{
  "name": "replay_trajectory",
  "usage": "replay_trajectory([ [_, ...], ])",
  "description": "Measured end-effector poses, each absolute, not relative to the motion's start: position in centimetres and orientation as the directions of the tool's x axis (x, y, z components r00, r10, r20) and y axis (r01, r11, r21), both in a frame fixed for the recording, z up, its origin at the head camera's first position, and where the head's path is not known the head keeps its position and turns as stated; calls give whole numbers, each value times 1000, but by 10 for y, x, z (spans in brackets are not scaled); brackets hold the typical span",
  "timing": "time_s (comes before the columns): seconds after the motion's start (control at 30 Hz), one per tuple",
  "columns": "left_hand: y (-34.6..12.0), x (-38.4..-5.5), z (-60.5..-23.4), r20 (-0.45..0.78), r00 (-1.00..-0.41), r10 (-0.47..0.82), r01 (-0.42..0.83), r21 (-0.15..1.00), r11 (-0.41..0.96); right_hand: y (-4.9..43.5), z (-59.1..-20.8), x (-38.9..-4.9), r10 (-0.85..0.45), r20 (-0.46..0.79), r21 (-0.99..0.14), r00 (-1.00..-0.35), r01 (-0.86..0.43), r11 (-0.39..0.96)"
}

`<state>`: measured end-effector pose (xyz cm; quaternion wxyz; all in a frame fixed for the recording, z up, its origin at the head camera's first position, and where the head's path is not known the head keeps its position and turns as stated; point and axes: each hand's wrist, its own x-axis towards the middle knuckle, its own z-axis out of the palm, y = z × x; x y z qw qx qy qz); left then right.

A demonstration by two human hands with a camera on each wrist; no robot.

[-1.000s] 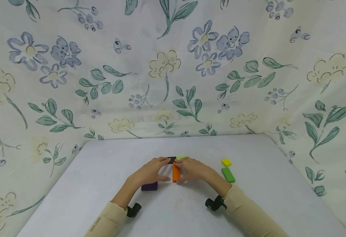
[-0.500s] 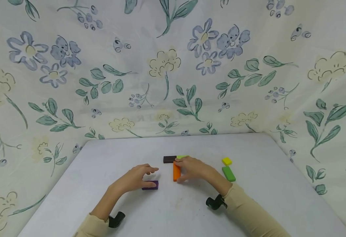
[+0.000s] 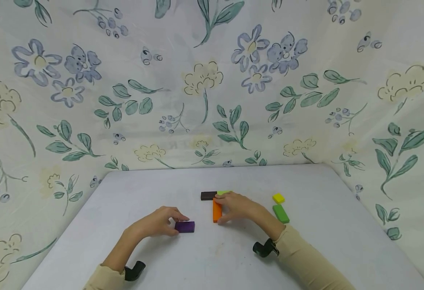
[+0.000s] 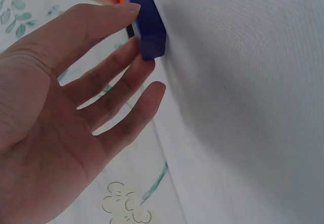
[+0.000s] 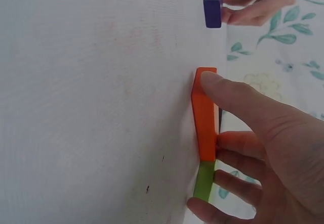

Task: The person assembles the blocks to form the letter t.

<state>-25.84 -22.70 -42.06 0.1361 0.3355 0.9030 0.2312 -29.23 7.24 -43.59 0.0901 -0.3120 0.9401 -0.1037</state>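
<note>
At the left end of a purple block (image 3: 185, 227), my left hand (image 3: 157, 222) has its thumb at the near edge and its fingertips at the far edge, pinching it. In the left wrist view the thumb lies against the purple block (image 4: 147, 24). My right hand (image 3: 240, 208) holds an orange block (image 3: 217, 212) lengthwise, thumb at the near end and index finger at the far end. Behind that lie a dark brown block (image 3: 208, 196) and a lime green block (image 3: 223, 192), end to end. The hand partly hides the lime one; other fingertips are beside it (image 5: 204, 181).
To the right of the right hand are a yellow block (image 3: 279, 198) and a green block (image 3: 281, 214) on the white table (image 3: 212, 262). A flowered cloth (image 3: 204, 133) hangs behind the table. Each wrist wears a black camera mount (image 3: 135, 271).
My left hand has left the dark brown block, moving left and toward me, and its fingers have closed on the purple block's left end. The right hand stays at the orange block.
</note>
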Motion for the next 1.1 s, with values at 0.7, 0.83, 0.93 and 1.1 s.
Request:
replay_trajectory([
  [0.7, -225, -259, -424, -111, -732, 672, 539, 508, 672, 74, -432, -291, -595, -124, -276, -794, -549, 789],
  [0.83, -225, -259, -424, -112, -736, 668, 535, 509, 675, 74, -432, -290, -596, -125, -276, -793, -549, 789],
  [0.93, -224, -259, -425, -108, -741, 662, 534, 504, 679, 74, -432, -289, -594, -124, -275, -795, -548, 790],
  [1.1, -223, -259, -427, -97, -756, 647, 531, 487, 693, 74, -432, -289, -589, -125, -268, -798, -545, 795],
])
